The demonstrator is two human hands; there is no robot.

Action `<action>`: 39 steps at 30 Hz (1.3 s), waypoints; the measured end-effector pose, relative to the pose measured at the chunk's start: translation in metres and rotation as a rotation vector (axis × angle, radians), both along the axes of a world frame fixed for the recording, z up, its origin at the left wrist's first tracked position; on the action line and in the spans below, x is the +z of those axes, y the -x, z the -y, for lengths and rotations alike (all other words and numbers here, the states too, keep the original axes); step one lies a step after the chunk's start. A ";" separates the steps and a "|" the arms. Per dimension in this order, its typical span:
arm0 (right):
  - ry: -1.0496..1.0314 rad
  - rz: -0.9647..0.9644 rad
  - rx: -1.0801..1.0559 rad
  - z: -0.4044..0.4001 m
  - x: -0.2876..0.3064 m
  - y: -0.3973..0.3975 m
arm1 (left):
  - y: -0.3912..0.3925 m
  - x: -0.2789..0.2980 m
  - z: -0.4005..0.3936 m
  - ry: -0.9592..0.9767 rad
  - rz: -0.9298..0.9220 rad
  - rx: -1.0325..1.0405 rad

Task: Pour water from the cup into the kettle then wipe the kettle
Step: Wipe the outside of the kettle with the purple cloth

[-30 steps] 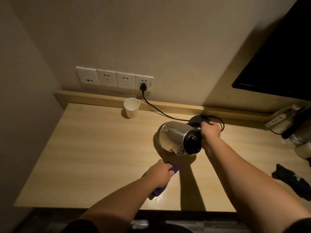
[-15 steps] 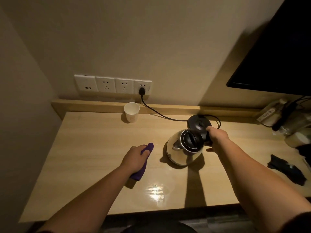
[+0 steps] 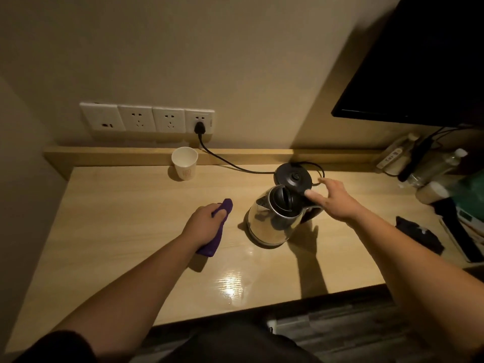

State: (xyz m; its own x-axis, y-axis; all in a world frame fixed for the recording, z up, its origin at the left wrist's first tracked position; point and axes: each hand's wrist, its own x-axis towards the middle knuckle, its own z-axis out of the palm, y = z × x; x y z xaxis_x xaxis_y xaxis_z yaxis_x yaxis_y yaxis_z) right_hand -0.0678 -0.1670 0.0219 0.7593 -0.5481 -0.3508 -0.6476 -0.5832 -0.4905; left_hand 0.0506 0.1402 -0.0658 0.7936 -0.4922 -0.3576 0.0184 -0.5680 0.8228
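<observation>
A steel kettle (image 3: 271, 221) with a black lid stands upright on the wooden desk (image 3: 125, 231), off its black base (image 3: 293, 177). My right hand (image 3: 335, 199) hovers over the kettle's handle with fingers spread and straight, the thumb at the handle's top. My left hand (image 3: 207, 222) grips a purple cloth (image 3: 214, 239) and rests on the desk just left of the kettle. A white paper cup (image 3: 184, 163) stands upright at the back edge of the desk, its inside not visible.
The base's black cord (image 3: 225, 162) runs to a wall socket strip (image 3: 146, 117). A dark screen (image 3: 419, 61) hangs at upper right. Bottles and clutter (image 3: 442, 176) crowd the right end, with a dark cloth (image 3: 419, 233) lying near them.
The kettle, held tilted in the air a second ago, has been set upright on the desk. My right hand has let go of its handle and opened. My left hand with the cloth moved left.
</observation>
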 end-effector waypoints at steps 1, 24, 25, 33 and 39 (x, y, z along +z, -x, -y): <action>-0.016 -0.018 0.200 -0.001 0.000 -0.002 | 0.001 0.002 0.005 0.003 -0.001 -0.006; -0.502 0.361 -0.236 0.050 -0.076 0.032 | 0.025 0.036 0.134 0.090 0.314 0.127; -0.516 0.355 -0.243 0.053 -0.080 0.034 | 0.027 0.038 0.141 0.093 0.342 0.115; -0.528 0.313 -0.166 0.067 -0.090 0.033 | 0.035 0.050 0.191 -0.041 0.620 0.010; -0.567 0.286 -0.148 0.075 -0.092 0.035 | 0.047 0.034 0.199 -0.170 0.815 -0.038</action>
State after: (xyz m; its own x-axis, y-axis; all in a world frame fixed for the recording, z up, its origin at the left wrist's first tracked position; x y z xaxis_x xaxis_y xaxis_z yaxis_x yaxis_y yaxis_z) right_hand -0.1024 -0.2422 -0.0701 0.7964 -0.4432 -0.4114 -0.4994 -0.0984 -0.8608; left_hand 0.0037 -0.0586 -0.0315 0.8198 -0.5153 0.2499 -0.5677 -0.6741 0.4725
